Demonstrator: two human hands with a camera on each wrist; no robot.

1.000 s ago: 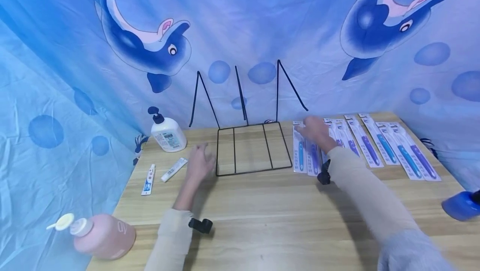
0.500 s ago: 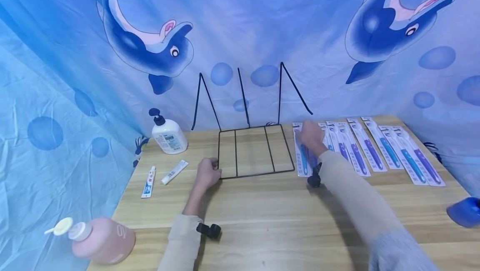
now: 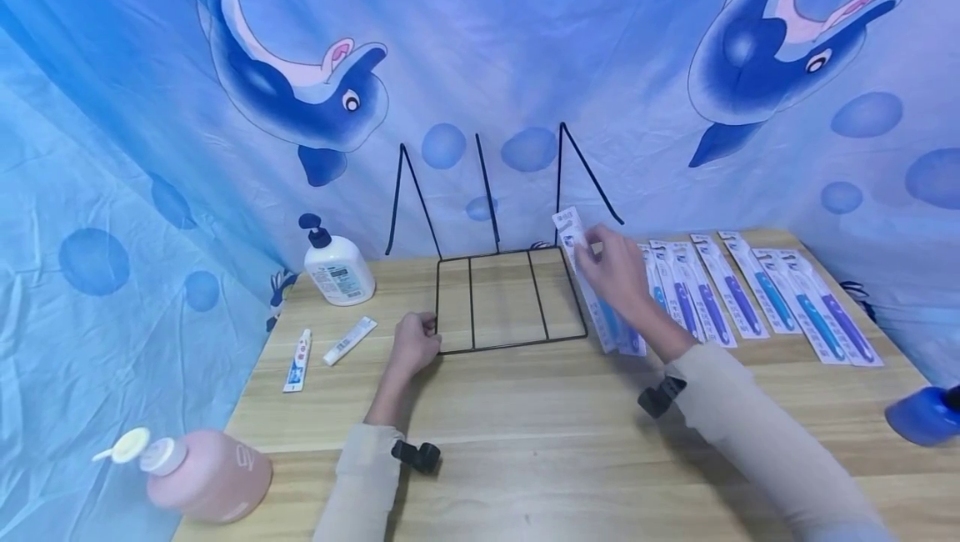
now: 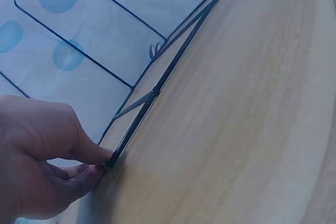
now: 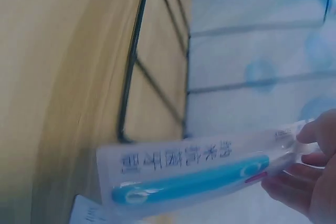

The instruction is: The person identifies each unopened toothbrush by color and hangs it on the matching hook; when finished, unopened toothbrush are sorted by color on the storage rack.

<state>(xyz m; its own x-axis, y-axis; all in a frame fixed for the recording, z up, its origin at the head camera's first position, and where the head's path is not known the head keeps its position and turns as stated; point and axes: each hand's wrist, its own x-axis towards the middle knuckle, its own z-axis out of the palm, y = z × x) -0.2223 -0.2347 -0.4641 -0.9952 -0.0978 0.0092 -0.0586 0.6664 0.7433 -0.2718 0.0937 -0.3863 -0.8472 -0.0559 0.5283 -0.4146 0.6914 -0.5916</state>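
A black wire rack point(image 3: 510, 344) stands at the back of the wooden table, its prongs rising against the curtain. My left hand point(image 3: 415, 344) pinches the rack's front left corner between thumb and fingers, as the left wrist view shows close up. Beside the rack's right side, my right hand point(image 3: 617, 269) holds a packaged toothbrush point(image 5: 191, 182) with a blue handle by its upper part. This pack is tilted, top end raised and leaning toward the rack. Partly hidden behind it and the hand lies a purple packaged toothbrush point(image 3: 632, 343).
Several more packaged toothbrushes point(image 3: 738, 300) lie in a row to the right. A white pump bottle point(image 3: 341, 275), a toothpaste tube point(image 3: 297, 361) and a small white tube point(image 3: 350, 341) are left of the rack. A pink pump bottle point(image 3: 217, 475) and a blue bottle point(image 3: 922, 417) flank the front.
My left hand has moved right onto the rack's corner and stayed there. My right hand has lifted the blue toothbrush pack's top end off the row, toward the rack.
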